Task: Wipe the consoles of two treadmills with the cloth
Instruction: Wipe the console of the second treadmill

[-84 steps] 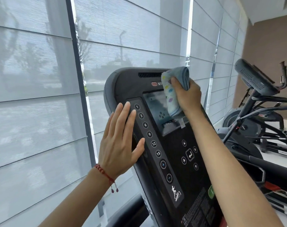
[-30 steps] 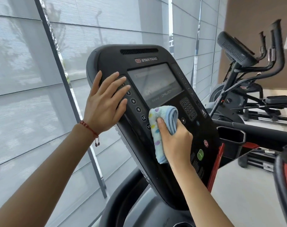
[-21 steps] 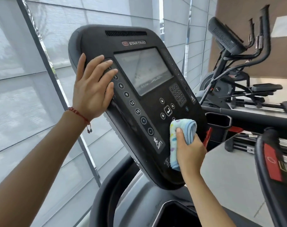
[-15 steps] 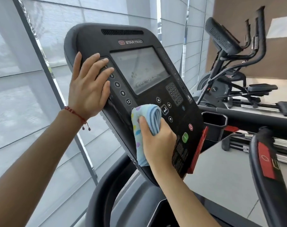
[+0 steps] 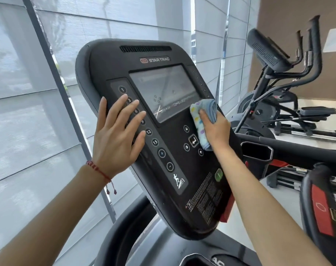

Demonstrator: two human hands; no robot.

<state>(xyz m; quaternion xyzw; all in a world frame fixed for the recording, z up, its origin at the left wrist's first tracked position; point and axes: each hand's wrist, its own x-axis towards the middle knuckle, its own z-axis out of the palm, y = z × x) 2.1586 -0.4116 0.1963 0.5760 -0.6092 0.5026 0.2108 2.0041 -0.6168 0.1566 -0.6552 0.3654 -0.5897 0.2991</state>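
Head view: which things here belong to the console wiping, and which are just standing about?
In the job:
- black Star Trac treadmill console
- pale blue dotted cloth, held in the right hand
- left hand, flat on the number keys

Standing about:
- black elliptical trainer
- grey window blinds
- black cup holder

Bright window daylight, bowed wide-angle edges

a gym: a treadmill console (image 5: 163, 131), an elliptical trainer (image 5: 278, 93) beside it, tall blind-covered windows (image 5: 38, 93).
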